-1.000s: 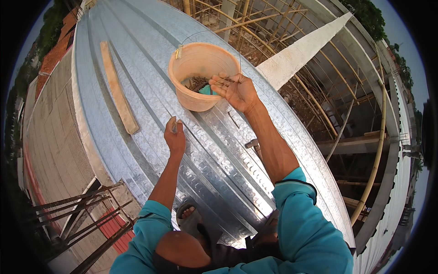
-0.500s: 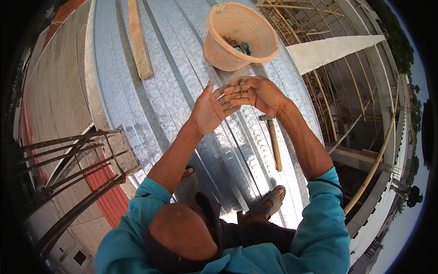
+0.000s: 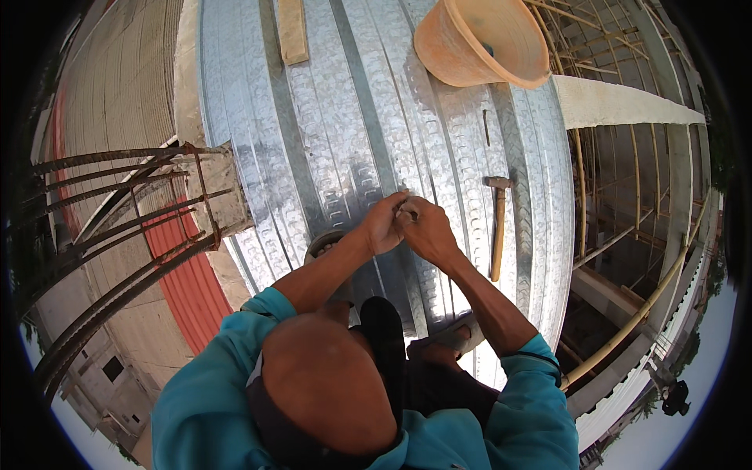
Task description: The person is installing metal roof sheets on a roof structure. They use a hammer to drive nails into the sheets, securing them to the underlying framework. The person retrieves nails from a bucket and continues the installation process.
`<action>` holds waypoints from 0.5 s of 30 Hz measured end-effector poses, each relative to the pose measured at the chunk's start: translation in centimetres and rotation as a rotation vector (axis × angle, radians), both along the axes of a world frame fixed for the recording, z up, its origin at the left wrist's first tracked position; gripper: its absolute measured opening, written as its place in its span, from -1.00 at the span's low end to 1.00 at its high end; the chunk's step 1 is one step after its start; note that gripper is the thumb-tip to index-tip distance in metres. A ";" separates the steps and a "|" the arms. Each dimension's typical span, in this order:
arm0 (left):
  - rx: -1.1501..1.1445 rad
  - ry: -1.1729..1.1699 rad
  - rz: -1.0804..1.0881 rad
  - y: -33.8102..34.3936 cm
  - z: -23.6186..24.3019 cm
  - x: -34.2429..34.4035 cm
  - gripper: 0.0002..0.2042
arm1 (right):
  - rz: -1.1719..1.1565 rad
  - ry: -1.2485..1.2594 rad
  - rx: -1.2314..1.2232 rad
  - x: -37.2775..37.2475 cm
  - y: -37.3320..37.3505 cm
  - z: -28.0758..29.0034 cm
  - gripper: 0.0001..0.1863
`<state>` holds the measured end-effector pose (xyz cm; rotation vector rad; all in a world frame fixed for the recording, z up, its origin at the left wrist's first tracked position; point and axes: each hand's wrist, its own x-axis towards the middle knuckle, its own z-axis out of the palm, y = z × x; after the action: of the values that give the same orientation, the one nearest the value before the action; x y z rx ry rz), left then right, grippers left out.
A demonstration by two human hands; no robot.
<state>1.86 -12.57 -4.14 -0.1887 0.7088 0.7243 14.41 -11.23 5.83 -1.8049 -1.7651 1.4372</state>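
My left hand (image 3: 382,225) and my right hand (image 3: 429,233) meet above the ribbed metal sheet (image 3: 337,149), both with fingers curled closed. The right is a loose fist; the thin brown nails seen in it earlier are now hidden by its fingers. Fingertips of the left press together against the right hand's thumb side, and what they pinch cannot be made out. A hammer (image 3: 499,231) with a wooden handle lies on the sheet to the right of my hands. Beyond it lies a thin dark rod-like piece (image 3: 486,128).
An orange bucket (image 3: 446,51) stands at the far side of the sheet. A wooden plank (image 3: 293,35) lies at the far left. Rusty rebar (image 3: 117,313) juts out on the left. Bamboo scaffolding (image 3: 638,313) and a drop lie beyond the right edge.
Both hands have drawn nearer to me and closed from open palms, the right one over its nails. The view has shifted, so bucket and hammer appear further right.
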 end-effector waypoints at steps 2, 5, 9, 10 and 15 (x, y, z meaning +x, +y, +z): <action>0.099 -0.069 -0.027 -0.4 -1.0 -1.1 -0.68 | 0.047 0.035 0.108 -0.9 -0.2 0.6 -0.78; 0.172 0.082 -0.066 -0.9 -0.3 -1.9 -0.67 | -0.028 0.006 0.172 -1.9 -0.2 1.6 -0.79; 0.162 0.306 -0.235 -0.3 1.0 -2.6 -0.72 | 0.001 -0.058 0.256 0.4 0.8 0.8 -0.79; 0.192 0.332 -0.217 -0.3 1.1 -2.7 -0.73 | 0.000 -0.067 0.267 1.1 0.8 -0.4 -0.79; 0.291 0.338 -0.119 0.0 3.4 -2.6 -0.73 | 0.001 -0.044 0.290 1.8 -0.3 -1.5 -0.65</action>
<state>-0.73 -12.54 -0.72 0.2454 0.9168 0.7441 16.19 -11.49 4.30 -1.6947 -1.8828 1.0811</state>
